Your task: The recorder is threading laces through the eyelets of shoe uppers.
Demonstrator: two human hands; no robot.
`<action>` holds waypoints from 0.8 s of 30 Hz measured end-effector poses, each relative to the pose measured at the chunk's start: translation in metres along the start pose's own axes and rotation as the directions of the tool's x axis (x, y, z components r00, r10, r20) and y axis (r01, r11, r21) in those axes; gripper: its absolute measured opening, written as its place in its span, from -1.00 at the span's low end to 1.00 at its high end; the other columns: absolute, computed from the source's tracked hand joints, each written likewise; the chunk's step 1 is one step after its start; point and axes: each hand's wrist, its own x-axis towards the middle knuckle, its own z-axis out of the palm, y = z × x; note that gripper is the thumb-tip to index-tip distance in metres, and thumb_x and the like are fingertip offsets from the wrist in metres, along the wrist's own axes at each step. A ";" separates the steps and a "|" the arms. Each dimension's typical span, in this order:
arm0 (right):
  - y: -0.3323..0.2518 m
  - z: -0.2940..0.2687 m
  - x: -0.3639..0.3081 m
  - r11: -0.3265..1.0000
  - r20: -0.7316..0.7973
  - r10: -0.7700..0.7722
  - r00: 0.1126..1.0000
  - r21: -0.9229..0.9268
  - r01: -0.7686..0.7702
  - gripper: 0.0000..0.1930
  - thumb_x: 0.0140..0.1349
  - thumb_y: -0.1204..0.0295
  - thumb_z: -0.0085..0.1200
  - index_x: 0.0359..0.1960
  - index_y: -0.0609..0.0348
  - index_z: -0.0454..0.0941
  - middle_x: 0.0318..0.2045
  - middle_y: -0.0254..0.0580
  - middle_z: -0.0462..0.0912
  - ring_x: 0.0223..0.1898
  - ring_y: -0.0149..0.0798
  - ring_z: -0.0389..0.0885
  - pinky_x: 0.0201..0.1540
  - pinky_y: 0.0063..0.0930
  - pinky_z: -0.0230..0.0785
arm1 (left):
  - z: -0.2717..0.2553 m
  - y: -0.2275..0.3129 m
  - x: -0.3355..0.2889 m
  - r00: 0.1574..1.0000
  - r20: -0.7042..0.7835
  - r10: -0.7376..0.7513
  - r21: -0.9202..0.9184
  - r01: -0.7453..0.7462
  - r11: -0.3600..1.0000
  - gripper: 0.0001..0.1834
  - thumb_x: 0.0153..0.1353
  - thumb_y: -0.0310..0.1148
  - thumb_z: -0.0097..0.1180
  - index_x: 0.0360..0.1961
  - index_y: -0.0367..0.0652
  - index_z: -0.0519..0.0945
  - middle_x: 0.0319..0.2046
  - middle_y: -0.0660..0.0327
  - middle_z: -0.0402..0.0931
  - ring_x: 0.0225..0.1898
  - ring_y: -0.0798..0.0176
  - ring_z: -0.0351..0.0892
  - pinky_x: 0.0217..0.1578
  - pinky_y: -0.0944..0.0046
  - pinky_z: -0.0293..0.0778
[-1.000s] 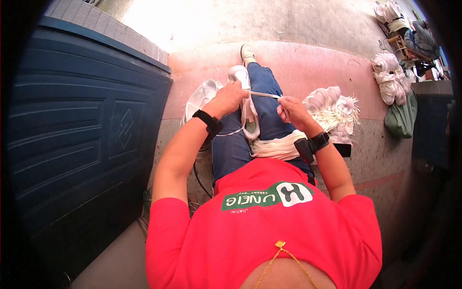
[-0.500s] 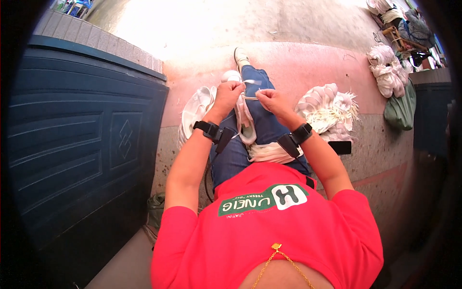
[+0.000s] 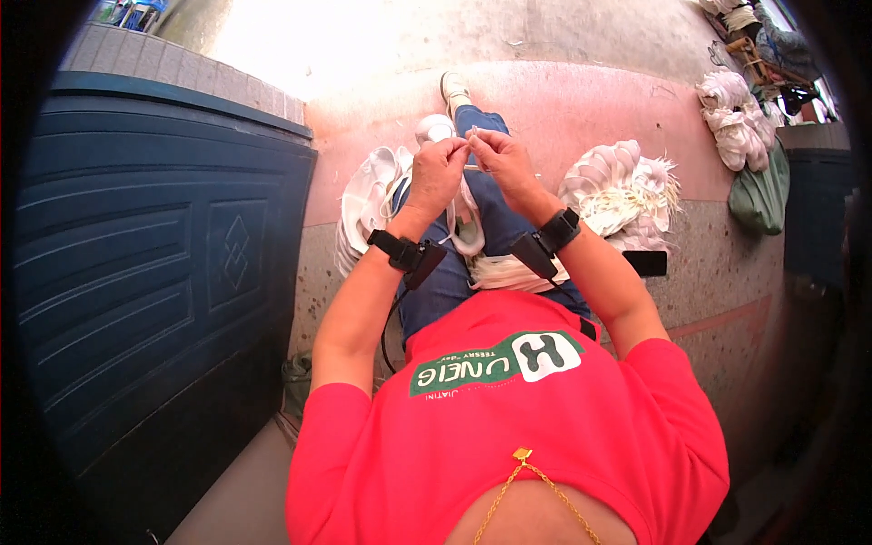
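A thin white lace (image 3: pixel 470 167) is pinched in the closed fingertips of the left hand (image 3: pixel 438 173) and the right hand (image 3: pixel 506 168), held close together above a white, round-toed shoe (image 3: pixel 469 236) laid lengthwise over blue denim trousers (image 3: pixel 493 211). A cream-coloured bundle of long strands (image 3: pixel 504 273) is draped nearer; a heap of white shoes (image 3: pixel 361 209) is stacked at left.

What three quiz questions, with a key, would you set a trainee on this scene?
1. True or false: the left hand and the right hand, at the white shoe, are held far apart.
2. Multiple choice: what colour is the bag at the right? a) red b) green c) yellow
3. Fill in: the panelled door stands on the person's ____ side.

Key: 1. False, their fingertips are close together. 2. b. 3. left.
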 end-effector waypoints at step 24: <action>-0.177 -0.135 -0.060 0.758 -0.213 -0.631 0.746 0.039 0.651 -0.89 0.18 0.45 -0.13 -0.43 0.16 0.44 -0.53 -0.40 0.42 -0.50 -0.53 0.33 -0.45 -0.70 0.20 | -0.011 -0.126 0.039 0.863 0.125 -0.490 0.260 0.448 0.856 -0.32 -0.19 0.05 0.17 -0.16 -0.30 0.42 -0.20 -0.09 0.46 -0.07 -0.03 0.41 -0.10 0.10 0.31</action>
